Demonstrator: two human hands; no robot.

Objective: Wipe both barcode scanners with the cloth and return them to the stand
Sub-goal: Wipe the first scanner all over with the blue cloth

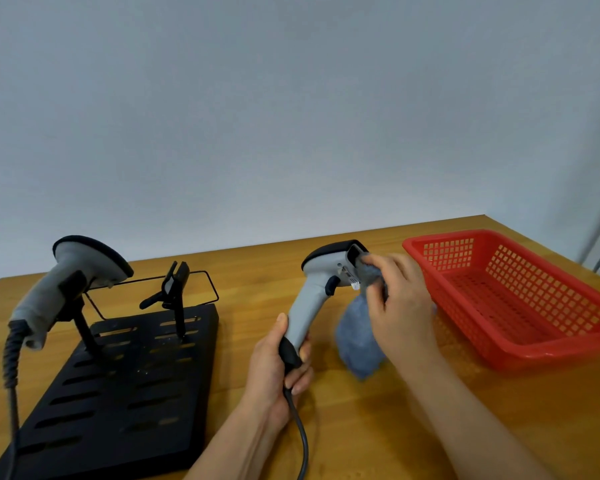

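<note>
My left hand (277, 367) grips the handle of a grey and black barcode scanner (317, 287), held upright above the table with its window facing right. A blue-grey cloth (359, 341) is bunched in my right hand (400, 303), which presses it against the scanner's front window; the rest of the cloth hangs down. A second grey scanner (68, 278) sits in the left holder of the black slotted stand (125, 386). The stand's right clip holder (175, 289) holds nothing.
A red plastic basket (520, 299) with nothing visible inside stands at the right on the wooden table (378, 427). The held scanner's dark cable (302, 441) trails toward the front edge. The second scanner's coiled cable (11, 368) hangs at the far left.
</note>
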